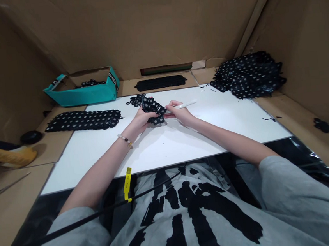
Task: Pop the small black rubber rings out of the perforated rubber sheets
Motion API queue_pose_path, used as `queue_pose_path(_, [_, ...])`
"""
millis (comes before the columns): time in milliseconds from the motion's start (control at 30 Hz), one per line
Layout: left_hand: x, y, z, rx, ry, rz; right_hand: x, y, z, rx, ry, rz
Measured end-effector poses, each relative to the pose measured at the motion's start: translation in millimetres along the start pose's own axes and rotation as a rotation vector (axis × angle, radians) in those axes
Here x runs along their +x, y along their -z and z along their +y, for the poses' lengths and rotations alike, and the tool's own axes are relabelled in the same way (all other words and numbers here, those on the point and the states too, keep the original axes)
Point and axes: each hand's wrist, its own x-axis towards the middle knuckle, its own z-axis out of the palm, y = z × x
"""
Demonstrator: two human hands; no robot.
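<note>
My left hand (142, 119) is closed on a crumpled black perforated sheet (155, 118) with pale round dots, held above the white board (103, 155). My right hand (180, 112) grips a slim white pen-like tool (188, 104), its back end pointing right. Its working tip is hidden at the sheet's right edge, where my right fingers come close to the sheet. Just behind my left hand lies a small heap of black rings (136, 100).
A teal box (82, 95) holding black pieces stands back left. Dotted black sheets (83, 120) lie at left, with a larger pile (247, 76) at back right and a dark strip (160, 83) at the back. Scissors (6, 187) and a yellow roll (18, 156) sit far left. Cardboard walls surround the board.
</note>
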Motion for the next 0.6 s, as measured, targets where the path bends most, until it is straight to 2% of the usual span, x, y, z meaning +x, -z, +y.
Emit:
queue_pose_path(167, [3.8, 2.6, -7.0, -0.034, 0.012, 0.032, 1.9, -2.2, 9.3, -0.123, 0.106, 0.008])
queue_pose_path(400, [5.1, 6.3, -15.7, -0.003, -0.026, -0.054, 2.0, -0.3, 21.7, -0.37, 0.176, 0.008])
queue_pose_path(600, [5.0, 3.8, -11.5, 0.001, -0.019, -0.096, -0.7, -3.0, 18.8, -0.417, 0.196, 0.035])
